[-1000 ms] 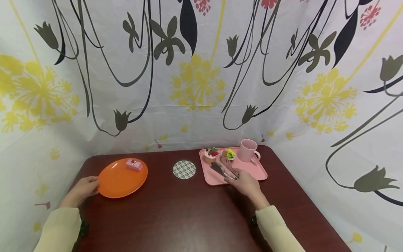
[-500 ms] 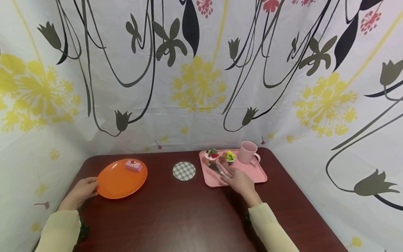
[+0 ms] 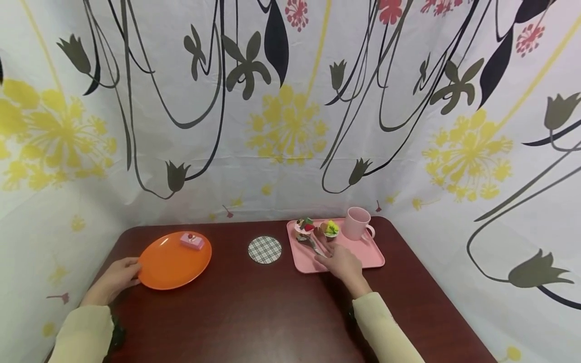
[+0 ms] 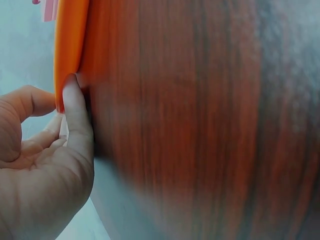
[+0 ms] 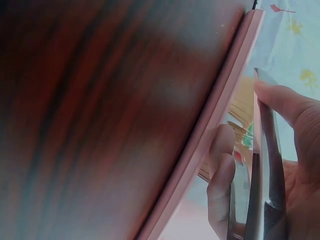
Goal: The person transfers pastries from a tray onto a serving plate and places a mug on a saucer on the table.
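My left hand [image 3: 117,278] pinches the near left rim of an orange plate [image 3: 170,267], thumb on one face and a finger on the other in the left wrist view. A pink cake slice [image 3: 192,241] sits on the plate's far right part. My right hand [image 3: 343,264] holds metal tongs [image 3: 310,244] over a pink tray [image 3: 363,257]. Their two tips stand apart by a cupcake with a strawberry [image 3: 303,228] at the tray's left; contact cannot be told. Beside it is a second cupcake with yellow-green fruit [image 3: 332,228]. In the right wrist view the tongs' arms [image 5: 257,195] lie between thumb and fingers.
A pink mug [image 3: 356,223] stands at the tray's back right, handle to the right. Between plate and tray lies a round checked coaster [image 3: 265,250]. The dark wooden table [image 3: 236,317] ends at a flowered curtain [image 3: 218,126] behind and at both sides.
My right hand has shifted slightly left, and the tongs' tips have come down beside the strawberry cupcake. The left hand keeps its pinch on the plate. The head view has tilted slightly.
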`<state>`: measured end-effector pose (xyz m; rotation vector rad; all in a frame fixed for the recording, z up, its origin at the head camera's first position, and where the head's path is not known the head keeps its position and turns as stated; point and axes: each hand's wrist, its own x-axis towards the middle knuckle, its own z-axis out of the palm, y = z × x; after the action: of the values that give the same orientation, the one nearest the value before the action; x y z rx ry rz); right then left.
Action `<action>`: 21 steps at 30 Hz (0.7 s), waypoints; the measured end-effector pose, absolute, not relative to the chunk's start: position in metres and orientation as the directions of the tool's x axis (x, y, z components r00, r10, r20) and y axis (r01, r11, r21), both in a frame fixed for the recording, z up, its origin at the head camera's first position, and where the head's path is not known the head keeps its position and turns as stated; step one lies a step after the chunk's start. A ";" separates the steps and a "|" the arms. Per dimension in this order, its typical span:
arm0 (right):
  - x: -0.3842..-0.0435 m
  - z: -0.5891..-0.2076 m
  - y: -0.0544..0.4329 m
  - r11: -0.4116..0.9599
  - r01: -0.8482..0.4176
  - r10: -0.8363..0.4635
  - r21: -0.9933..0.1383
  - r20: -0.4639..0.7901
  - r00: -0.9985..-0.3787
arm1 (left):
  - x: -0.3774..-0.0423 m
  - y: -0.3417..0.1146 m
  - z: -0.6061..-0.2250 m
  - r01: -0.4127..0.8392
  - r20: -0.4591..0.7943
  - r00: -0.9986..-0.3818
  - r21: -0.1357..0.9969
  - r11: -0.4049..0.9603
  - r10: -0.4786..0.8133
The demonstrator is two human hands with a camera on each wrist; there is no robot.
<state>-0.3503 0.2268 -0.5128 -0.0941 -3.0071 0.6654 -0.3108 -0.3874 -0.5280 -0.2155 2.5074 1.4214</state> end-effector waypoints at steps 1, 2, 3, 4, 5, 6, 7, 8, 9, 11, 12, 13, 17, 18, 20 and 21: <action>-0.351 -0.514 0.226 0.906 0.050 0.077 -0.420 0.049 -0.996 | -0.311 -0.388 -0.528 -0.251 -0.289 -0.957 0.822 0.511 -0.004; -0.352 -0.515 0.226 0.905 0.054 0.081 -0.422 0.047 -0.996 | -0.311 -0.388 -0.529 -0.254 -0.292 -0.956 0.823 0.509 -0.005; -0.352 -0.515 0.226 0.905 0.057 0.084 -0.422 0.046 -0.995 | -0.311 -0.388 -0.529 -0.254 -0.293 -0.956 0.824 0.506 -0.003; -0.354 -0.516 0.226 0.904 0.058 0.085 -0.423 0.046 -0.995 | -0.311 -0.388 -0.530 -0.257 -0.295 -0.956 0.825 0.504 -0.004; -0.355 -0.516 0.226 0.905 0.061 0.087 -0.420 0.042 -0.995 | -0.312 -0.388 -0.530 -0.260 -0.297 -0.955 0.824 0.503 -0.007; -0.356 -0.516 0.226 0.905 0.062 0.088 -0.420 0.041 -0.995 | -0.312 -0.389 -0.531 -0.263 -0.299 -0.954 0.825 0.501 -0.009; -0.357 -0.515 0.225 0.906 0.065 0.088 -0.418 0.036 -0.995 | -0.312 -0.389 -0.531 -0.263 -0.298 -0.954 0.823 0.503 -0.011; -0.359 -0.515 0.225 0.907 0.065 0.086 -0.416 0.032 -0.996 | -0.312 -0.390 -0.532 -0.262 -0.298 -0.955 0.823 0.504 -0.010; -0.360 -0.514 0.224 0.909 0.066 0.084 -0.411 0.025 -0.996 | -0.312 -0.390 -0.532 -0.259 -0.295 -0.956 0.823 0.506 -0.009; -0.362 -0.511 0.223 0.913 0.070 0.082 -0.401 0.013 -0.997 | -0.312 -0.391 -0.533 -0.260 -0.295 -0.955 0.821 0.508 -0.011; -0.363 -0.510 0.223 0.915 0.070 0.081 -0.398 0.010 -0.997 | -0.312 -0.392 -0.534 -0.260 -0.296 -0.955 0.822 0.506 -0.010; -0.364 -0.509 0.222 0.917 0.072 0.079 -0.392 0.001 -0.997 | -0.312 -0.393 -0.535 -0.260 -0.296 -0.955 0.822 0.506 -0.010; -0.368 -0.505 0.222 0.924 0.080 0.077 -0.374 -0.024 -0.997 | -0.312 -0.394 -0.536 -0.264 -0.299 -0.954 0.825 0.500 -0.011; -0.370 -0.505 0.222 0.925 0.081 0.077 -0.371 -0.026 -0.997 | -0.312 -0.394 -0.535 -0.264 -0.299 -0.954 0.826 0.499 -0.010; -0.372 -0.503 0.223 0.927 0.079 0.073 -0.366 -0.029 -0.997 | -0.312 -0.394 -0.534 -0.261 -0.297 -0.955 0.825 0.502 -0.008; -0.373 -0.502 0.223 0.929 0.079 0.073 -0.361 -0.030 -0.997 | -0.313 -0.394 -0.533 -0.258 -0.295 -0.956 0.825 0.502 -0.006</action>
<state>-0.3727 0.2227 -0.5024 -0.1216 -3.1008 0.5817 -0.3127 -0.3943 -0.5334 -0.2243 2.4940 1.4341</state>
